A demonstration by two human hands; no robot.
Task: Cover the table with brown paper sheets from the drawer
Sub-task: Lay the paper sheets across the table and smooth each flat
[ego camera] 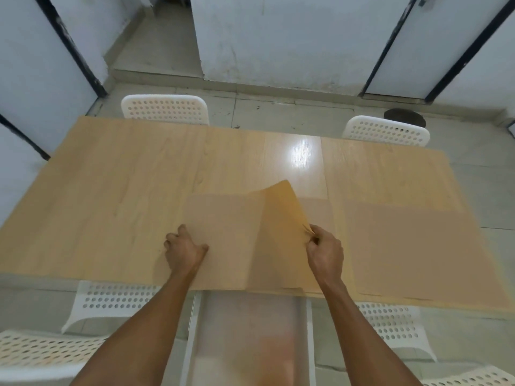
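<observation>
Brown paper sheet (223, 235) lies near-centre on the bench (111, 176); left hand (184, 249) presses it, right hand (324, 250) pinches a lifted sheet (281, 207). Light, floppy; best held by edges.

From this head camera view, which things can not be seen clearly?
- Open white drawer, head view: motion blur hides its contents, and the bottom edge cuts it.
- Lifted brown paper sheet: whether the right hand pinches one sheet or several, blur hides.
- Left hand: fingertips curled at the flat brown sheet; grip unclear.
- Wooden table: its right end is cut by the picture edge.
</observation>
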